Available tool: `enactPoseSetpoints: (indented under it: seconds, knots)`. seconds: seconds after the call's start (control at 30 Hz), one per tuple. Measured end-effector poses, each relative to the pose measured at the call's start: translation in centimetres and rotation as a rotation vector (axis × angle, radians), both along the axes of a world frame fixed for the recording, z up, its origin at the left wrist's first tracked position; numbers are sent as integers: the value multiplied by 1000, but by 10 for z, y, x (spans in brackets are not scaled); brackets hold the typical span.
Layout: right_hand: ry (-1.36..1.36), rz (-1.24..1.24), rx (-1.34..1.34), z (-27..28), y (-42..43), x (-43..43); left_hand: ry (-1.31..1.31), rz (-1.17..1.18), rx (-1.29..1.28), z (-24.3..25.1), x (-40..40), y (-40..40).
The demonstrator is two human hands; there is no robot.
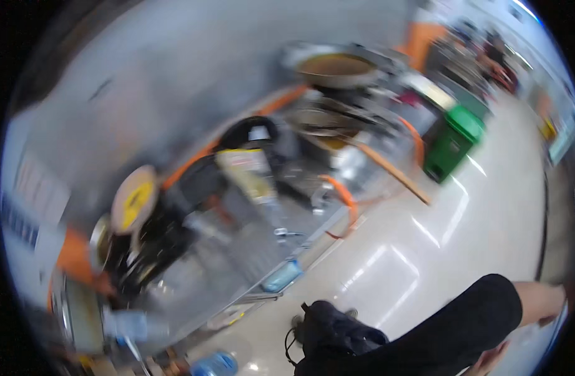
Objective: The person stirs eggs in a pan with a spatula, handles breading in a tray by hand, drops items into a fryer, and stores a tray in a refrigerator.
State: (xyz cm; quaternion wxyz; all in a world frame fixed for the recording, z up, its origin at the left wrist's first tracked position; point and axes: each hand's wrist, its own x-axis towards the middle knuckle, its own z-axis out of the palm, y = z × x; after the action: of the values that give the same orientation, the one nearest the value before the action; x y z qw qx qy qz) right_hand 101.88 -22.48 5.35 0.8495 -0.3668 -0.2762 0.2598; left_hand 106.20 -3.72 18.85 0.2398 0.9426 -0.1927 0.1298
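Note:
A black sleeve [456, 319] crosses the lower right, and a bare arm [536, 301] runs from it to the rim of the picture. Beneath that arm, a blurred patch of skin [492, 357] looks like part of a hand; whose left or right it is, I cannot tell. Something pale blue and white [534, 340] shows close to it, too cut off to name. My dark clothing [339, 329] with a hanging cord fills the bottom middle. To the left of me runs a metal kitchen counter [235, 263] crowded with cookware.
Over the counter's front edge juts a wooden handle [395, 174]. Orange hoses [346, 197] loop beside it. A large wok [336, 66] sits farther back. A green lidded bin [454, 141] stands on the glossy floor [386, 268]. Low down is a blue plastic bottle [217, 364].

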Motion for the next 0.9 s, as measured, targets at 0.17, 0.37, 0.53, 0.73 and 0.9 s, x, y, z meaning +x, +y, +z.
enactPoseSetpoints:
  seconds: [0.17,0.37,0.53,0.73,0.9]
  knots:
    - [126,-113,147,-13,-56,147,-209,78,-337,7,166,-15]
    - [60,-918,-664,33,86,253,-146,-322,-454,-60,274,123]
    - [-188,-745,-692,20,252,381,389,75,-1196,-121,287,296]
    - [-279,-325,-1000,23,372,532,333,366,-1367,-162,367,400]
    - [-681,-771,-858,3,478,621,-76,869,-1039,-174,439,461]
